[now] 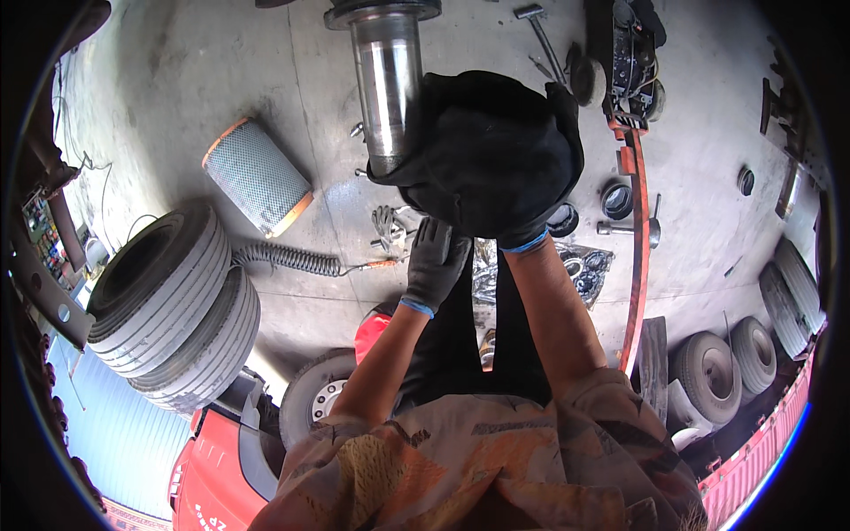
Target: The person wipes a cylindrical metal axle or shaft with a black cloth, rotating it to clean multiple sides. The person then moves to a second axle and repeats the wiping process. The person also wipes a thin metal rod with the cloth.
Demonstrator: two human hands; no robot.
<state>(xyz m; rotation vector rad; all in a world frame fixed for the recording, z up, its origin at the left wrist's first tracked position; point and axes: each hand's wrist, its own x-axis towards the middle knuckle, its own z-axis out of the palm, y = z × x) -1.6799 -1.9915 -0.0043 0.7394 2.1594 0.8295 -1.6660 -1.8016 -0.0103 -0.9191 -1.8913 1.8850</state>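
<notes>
Both my hands wear dark gloves with blue cuffs. My right hand [522,232] is buried under a large black cloth [491,150] and grips it, pressing the cloth against the lower end of a shiny steel axle shaft [388,84]. My left hand [434,264] sits just below the cloth's lower edge, fingers curled up against it; whether it grips the cloth I cannot tell. The cloth hides the shaft's right side and most of my right hand.
Two stacked tyres [173,305] lie at left, with a cylindrical air filter [257,175] and a coiled hose [288,259] nearby. A long red bar [637,239], metal parts, a hammer [542,35] and more tyres [735,358] lie right. A red vehicle wheel [314,398] is below.
</notes>
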